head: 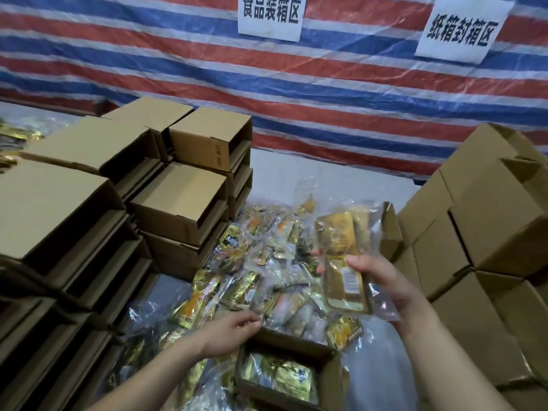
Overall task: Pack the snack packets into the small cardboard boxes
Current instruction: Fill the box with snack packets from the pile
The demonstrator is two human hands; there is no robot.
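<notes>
A clear bag of gold snack packets (344, 262) is held up by the right hand (382, 280). The thumb is curled over the front of the bag and the fingers are wrapped behind it. The bag is up in the air, above the pile and just beside the brown boxes on the right.

The left hand (228, 330) is held low, at the near edge of the big pile of snack packets (252, 262). Its fingers are bent and are touching the clear plastic there. It cannot be told if a packet is pinched by them.

An open small cardboard box (284, 372) is seen just under the left hand, at the bottom of the view. Some gold packets are already lying inside it.

The pile of packets is spread over the middle of the desk (311, 170), which is covered in white. More gold packets (17, 134) can be seen far to the left, behind the boxes.

Stacks of empty cardboard boxes (124, 188) are piled on the left. More stacked boxes (480, 238) are on the right.

A striped sheet (326, 84) of red, white and blue is hung behind the desk. Two white paper signs (270, 16) with black writing are stuck on it.
</notes>
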